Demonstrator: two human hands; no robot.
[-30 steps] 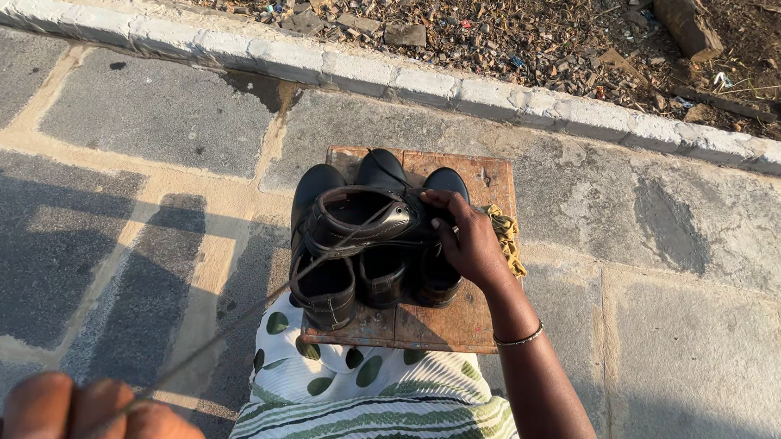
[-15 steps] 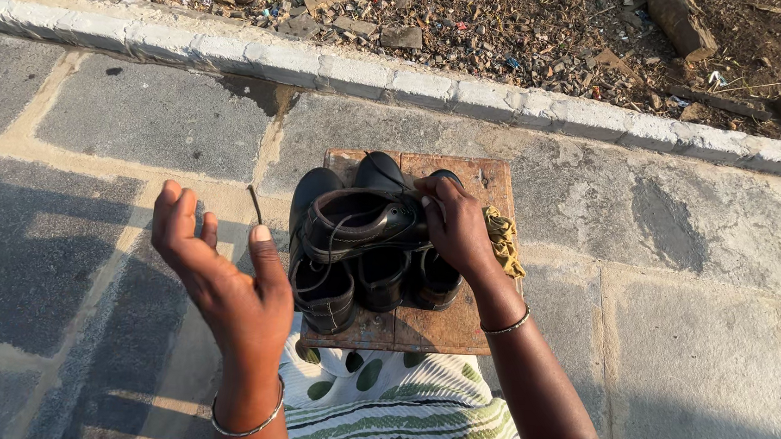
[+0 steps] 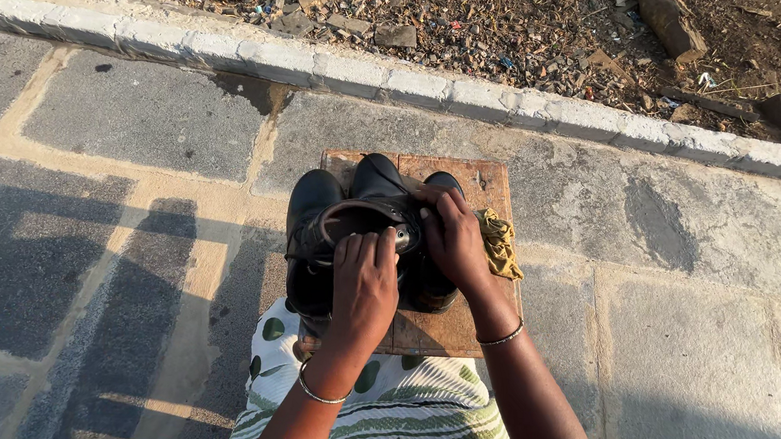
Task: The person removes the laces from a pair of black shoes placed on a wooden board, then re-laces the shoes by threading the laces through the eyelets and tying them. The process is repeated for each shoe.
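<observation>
Left hand [image 3: 364,287] has come back from the raised position of half a second ago and now presses fingers-down on the near rim of the black shoe [image 3: 353,226], its grip closed over the collar. Right hand [image 3: 452,238] clamps the same shoe at 3 o'clock. So the work is back on the shoe. Leather is glossy and rounded. Shoes sit on a worn wooden board [image 3: 491,186], with a crumpled yellow cloth [image 3: 500,245] at its 3 o'clock edge. Rough stone paving [image 3: 148,112] lies all around.

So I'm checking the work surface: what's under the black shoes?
A brown wooden board on grey paving stones, with a yellow cloth at its edge. The black leather shoes and both hands cover its middle.
</observation>
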